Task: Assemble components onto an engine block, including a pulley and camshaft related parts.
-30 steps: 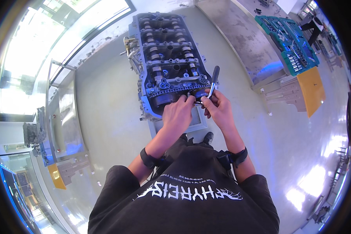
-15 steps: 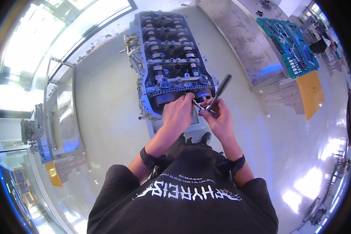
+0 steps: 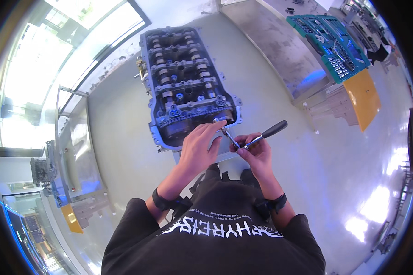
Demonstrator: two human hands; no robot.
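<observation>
Holding a ratchet wrench [image 3: 254,137] at the near edge of the engine cylinder head [image 3: 188,87].

Your right hand [image 3: 257,153] closes its fingers around the wrench's metal shank, the black grip pointing toward 2 o'clock. Your left hand [image 3: 201,146] rests with fingers loosely curled, fingertips touching the wrench's extension bar [image 3: 226,131] near the timing chain [image 3: 192,118]. At 1 o'clock, well apart, a teal socket set tray [image 3: 332,39] lies on a steel workbench [image 3: 270,41].
</observation>
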